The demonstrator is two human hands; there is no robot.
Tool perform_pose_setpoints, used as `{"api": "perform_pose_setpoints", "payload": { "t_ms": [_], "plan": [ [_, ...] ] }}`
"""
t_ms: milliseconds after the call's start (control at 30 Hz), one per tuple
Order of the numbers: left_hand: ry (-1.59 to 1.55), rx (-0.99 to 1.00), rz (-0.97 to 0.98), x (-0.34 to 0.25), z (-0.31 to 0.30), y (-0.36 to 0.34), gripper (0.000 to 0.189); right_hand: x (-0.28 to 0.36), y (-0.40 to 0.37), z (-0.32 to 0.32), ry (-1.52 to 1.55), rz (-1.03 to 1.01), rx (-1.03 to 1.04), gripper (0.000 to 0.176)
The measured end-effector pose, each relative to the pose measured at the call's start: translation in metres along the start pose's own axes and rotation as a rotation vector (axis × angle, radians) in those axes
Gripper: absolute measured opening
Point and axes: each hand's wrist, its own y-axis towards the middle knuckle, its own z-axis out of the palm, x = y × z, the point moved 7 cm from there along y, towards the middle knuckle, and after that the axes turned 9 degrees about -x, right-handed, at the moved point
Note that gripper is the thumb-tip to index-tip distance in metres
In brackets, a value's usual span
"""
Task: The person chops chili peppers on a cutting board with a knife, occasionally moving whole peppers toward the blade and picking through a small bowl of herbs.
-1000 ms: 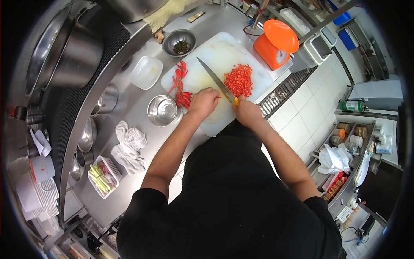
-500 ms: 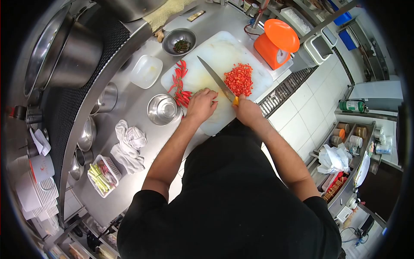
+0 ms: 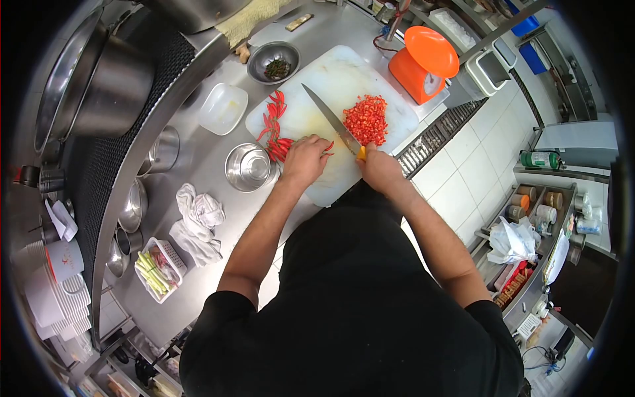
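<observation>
My right hand [image 3: 382, 171] is wrapped round the yellow handle of a large kitchen knife [image 3: 322, 108], its blade lying low over the white cutting board [image 3: 337, 66] and pointing to the far left. My left hand [image 3: 305, 161] rests at the board's near left, fingers curled, with a red chili [image 3: 329, 147] poking out at the fingertips. Beside that hand, whole red chilies [image 3: 274, 122] lie in a loose row along the board's left side. A heap of chopped red chili [image 3: 366, 119] sits right of the blade.
Left of the board stand a round steel container [image 3: 248, 167] and a white plastic tub [image 3: 223, 108]. A steel bowl [image 3: 273, 63] with dark green bits is behind. An orange scale [image 3: 423, 63] stands at the far right. A white cloth [image 3: 198, 221] and a basket [image 3: 161, 270] lie nearer.
My left hand has shifted slightly left, away from the blade, and a red chili now shows at its fingertips. The knife and right hand have barely moved.
</observation>
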Motion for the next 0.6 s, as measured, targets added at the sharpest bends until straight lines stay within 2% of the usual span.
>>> {"api": "perform_pose_setpoints", "payload": {
  "t_ms": [233, 367, 433, 600],
  "plan": [
    [-0.043, -0.034, -0.091, 0.004, 0.005, -0.001, 0.017, 0.005, 0.0, -0.006, -0.024, -0.006, 0.009, 0.042],
    [-0.129, -0.089, -0.094, 0.008, 0.013, 0.0, 0.011, 0.012, -0.004, -0.013, -0.029, -0.081, -0.08, 0.04],
    [-0.118, -0.1, -0.088, 0.004, 0.011, 0.0, 0.011, 0.019, -0.009, -0.02, -0.016, -0.117, -0.133, 0.038],
    [-0.134, -0.098, -0.113, 0.008, 0.015, 0.003, 0.011, 0.033, -0.013, -0.031, -0.036, -0.144, -0.1, 0.034]
  ]
}}
